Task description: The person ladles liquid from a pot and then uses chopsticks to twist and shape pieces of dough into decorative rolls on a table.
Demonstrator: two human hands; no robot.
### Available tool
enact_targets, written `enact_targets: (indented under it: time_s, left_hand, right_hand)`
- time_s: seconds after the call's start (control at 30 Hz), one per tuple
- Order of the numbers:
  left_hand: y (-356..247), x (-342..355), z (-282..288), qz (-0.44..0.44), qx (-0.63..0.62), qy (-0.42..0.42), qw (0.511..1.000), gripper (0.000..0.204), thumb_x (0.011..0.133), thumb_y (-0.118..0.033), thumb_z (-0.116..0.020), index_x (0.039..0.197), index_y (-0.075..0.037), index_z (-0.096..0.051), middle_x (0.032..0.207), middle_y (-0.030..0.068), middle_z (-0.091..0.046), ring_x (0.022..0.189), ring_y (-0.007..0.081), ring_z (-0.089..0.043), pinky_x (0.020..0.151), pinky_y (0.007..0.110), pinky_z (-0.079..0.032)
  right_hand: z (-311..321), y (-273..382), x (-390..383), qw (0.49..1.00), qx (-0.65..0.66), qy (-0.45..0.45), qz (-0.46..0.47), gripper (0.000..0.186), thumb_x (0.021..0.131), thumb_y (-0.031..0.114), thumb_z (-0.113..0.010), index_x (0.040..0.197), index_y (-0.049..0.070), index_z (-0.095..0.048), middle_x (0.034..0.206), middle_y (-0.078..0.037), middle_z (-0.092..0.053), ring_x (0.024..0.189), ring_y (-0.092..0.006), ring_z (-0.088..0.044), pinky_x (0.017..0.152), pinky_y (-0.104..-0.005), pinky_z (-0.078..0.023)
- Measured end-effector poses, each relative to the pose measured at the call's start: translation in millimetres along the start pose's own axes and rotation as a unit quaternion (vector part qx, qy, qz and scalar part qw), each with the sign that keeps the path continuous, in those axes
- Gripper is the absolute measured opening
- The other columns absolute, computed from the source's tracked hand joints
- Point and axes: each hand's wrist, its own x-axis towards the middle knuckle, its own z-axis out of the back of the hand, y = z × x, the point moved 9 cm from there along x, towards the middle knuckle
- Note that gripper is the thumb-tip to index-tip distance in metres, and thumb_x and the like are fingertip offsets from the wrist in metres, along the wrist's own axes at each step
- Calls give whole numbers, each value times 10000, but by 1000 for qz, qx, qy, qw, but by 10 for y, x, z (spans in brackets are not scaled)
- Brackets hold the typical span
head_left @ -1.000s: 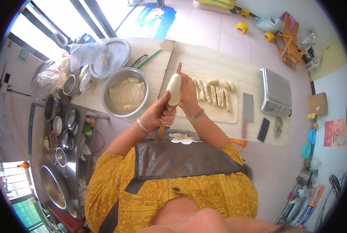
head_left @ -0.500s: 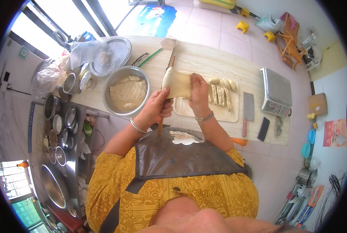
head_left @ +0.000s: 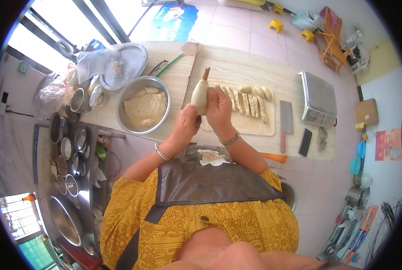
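Observation:
Pale dough (head_left: 200,94) is wrapped round a brown wooden stick (head_left: 206,74), whose tip pokes out above it. My left hand (head_left: 188,120) is closed round the stick just below the dough, thumb against the dough's lower end. Pressed to the dough's right side, my right hand (head_left: 218,107) grips its edge, so part of the wrap is hidden. Behind my right hand lies a pale board (head_left: 255,127) bearing several dough strips (head_left: 247,107) and a few rounded dough pieces (head_left: 260,92). A steel bowl (head_left: 120,116) of wet dough (head_left: 144,108) stands to the left.
Right of the board lie a cleaver (head_left: 286,119), a phone (head_left: 305,142) and a steel scale (head_left: 318,94). At the back left are a metal lid (head_left: 135,63), plastic bags (head_left: 95,63) and a green stick (head_left: 169,65). Pots and bowls (head_left: 65,146) crowd a side shelf.
The dough, stretched out flat between my hands before, is now wound closely round the stick. My right hand has moved left, close to my left hand.

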Motion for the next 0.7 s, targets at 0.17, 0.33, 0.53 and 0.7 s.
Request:
enact_targets:
  time_s: [0.17,0.33,0.53,0.7]
  left_hand:
    - [249,-208,-334,366,-295,155,869,592,855,-636,-409,630,-89,-371,469,-49,-209,356,55,-167,334,221,-131]
    - [203,-311,-531,347,-488,353,719,631,854,-675,-325,600,-99,-364,427,-52,-169,323,65,-152,305,218,-144]
    - [96,-4,-91,171,-78,20,982,497,932,-497,-369,667,-81,-431,489,-44,-311,364,50,-270,339,201,-211]
    - [53,82,-130,195,-38,116,973,232,908,-258,-532,783,-65,-501,523,-58,-360,380,33,-304,357,206,-221]
  right_hand:
    - [-14,-335,23,940,289,21,-180,294,959,237,-444,755,52,-547,662,11,-538,559,-41,-450,481,-258,-378]
    - [-105,-229,-89,963,234,13,-132,302,952,235,-458,725,44,-517,607,-8,-500,530,-53,-412,468,-255,-361]
    - [55,175,-79,998,-35,49,-17,274,924,178,-512,698,28,-482,532,-63,-453,466,-84,-376,428,-272,-324]
    - [26,-63,-33,978,129,91,-135,222,924,150,-512,739,33,-544,566,-4,-522,469,-45,-413,419,-214,-332]
